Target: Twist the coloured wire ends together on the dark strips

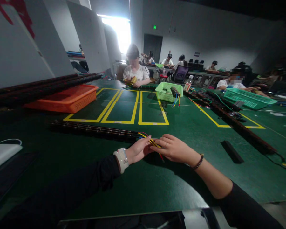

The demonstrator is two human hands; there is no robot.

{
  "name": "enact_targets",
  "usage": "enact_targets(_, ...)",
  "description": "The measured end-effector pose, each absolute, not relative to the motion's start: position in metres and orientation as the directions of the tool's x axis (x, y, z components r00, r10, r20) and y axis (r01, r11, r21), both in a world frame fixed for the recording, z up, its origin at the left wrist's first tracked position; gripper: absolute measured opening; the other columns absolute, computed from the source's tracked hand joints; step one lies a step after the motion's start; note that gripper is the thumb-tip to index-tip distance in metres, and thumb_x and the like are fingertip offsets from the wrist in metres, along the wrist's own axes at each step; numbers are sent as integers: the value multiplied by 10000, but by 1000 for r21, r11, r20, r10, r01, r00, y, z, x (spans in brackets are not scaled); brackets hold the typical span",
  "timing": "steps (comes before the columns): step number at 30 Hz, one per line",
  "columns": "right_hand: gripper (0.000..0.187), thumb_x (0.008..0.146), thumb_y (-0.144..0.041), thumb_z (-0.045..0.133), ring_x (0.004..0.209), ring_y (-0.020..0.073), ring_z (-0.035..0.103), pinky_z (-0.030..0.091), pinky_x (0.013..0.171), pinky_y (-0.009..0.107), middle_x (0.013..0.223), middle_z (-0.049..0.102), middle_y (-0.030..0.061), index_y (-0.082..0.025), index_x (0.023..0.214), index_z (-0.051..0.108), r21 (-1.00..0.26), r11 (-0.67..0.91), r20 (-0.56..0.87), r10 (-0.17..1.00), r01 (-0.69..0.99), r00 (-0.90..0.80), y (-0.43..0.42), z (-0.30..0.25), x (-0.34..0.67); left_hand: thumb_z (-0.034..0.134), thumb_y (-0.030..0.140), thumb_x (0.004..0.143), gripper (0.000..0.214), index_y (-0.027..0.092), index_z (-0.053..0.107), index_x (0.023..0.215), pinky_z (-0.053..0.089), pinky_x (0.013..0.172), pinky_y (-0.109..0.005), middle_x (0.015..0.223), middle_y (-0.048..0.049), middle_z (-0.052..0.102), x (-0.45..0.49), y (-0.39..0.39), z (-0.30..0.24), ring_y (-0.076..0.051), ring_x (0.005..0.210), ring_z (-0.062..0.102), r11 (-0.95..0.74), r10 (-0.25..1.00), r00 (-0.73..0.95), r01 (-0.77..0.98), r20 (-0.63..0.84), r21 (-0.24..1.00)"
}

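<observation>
My left hand (140,149) and my right hand (172,147) meet in front of me, both closed on a small bundle of wires (155,142). The wires are yellow and black, with a red tip sticking out below the fingers. They run from the right end of a long dark strip (97,129) that lies across the green table to the left. A bit of blue shows at that end, near my left fingertips. Exactly how the fingers pinch the wires is partly hidden.
An orange basket (85,100) stands at the left, a light green basket (168,95) with a wired strip at the back. Long dark strips (248,135) and a short black piece (231,152) lie right. A white device (4,154) sits at the left edge. People sit across the table.
</observation>
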State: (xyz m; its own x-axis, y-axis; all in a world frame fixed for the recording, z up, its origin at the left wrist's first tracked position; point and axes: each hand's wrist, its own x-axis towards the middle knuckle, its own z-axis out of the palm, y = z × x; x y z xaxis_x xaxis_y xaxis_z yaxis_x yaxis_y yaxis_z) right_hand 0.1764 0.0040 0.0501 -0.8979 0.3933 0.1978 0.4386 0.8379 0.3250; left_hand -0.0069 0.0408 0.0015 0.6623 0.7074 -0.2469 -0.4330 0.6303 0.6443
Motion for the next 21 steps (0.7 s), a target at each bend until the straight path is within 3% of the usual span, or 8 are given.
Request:
enact_targets(5, 260, 910, -126, 430, 1042, 182, 523, 393, 937, 365, 1135, 595, 67, -190, 1111, 583, 428, 826, 204, 309, 368, -929, 1, 45, 172, 399, 209, 915, 272, 59, 626, 908, 441, 596, -202, 786, -116, 660, -7, 42, 1, -128, 669, 611, 682, 681, 662, -417, -314, 601)
enact_targets(8, 230, 916, -145, 432, 998, 170, 537, 397, 937, 361, 1083, 618, 63, -187, 1064, 603, 397, 846, 247, 276, 357, -929, 1, 43, 171, 361, 187, 919, 280, 72, 611, 867, 436, 570, -202, 740, -98, 650, -6, 42, 2, -118, 618, 597, 681, 699, 621, -423, -356, 598)
enact_targets(15, 217, 860, -131, 482, 783, 167, 538, 452, 712, 319, 871, 638, 76, -154, 1023, 624, 28, 895, 512, 369, 445, -776, 5, 34, 173, 371, 213, 920, 278, 105, 556, 744, 443, 568, -209, 652, -57, 606, -5, 41, 4, -106, 563, 562, 665, 711, 622, -443, -327, 602)
enact_targets(21, 202, 866, -167, 515, 765, 158, 561, 473, 689, 295, 818, 630, 58, -175, 1038, 620, -239, 815, 635, 543, 528, -550, 11, 29, 177, 396, 411, 910, 387, 97, 566, 762, 485, 727, -289, 720, -92, 639, -7, 38, 8, -150, 680, 613, 635, 710, 652, -429, -266, 643)
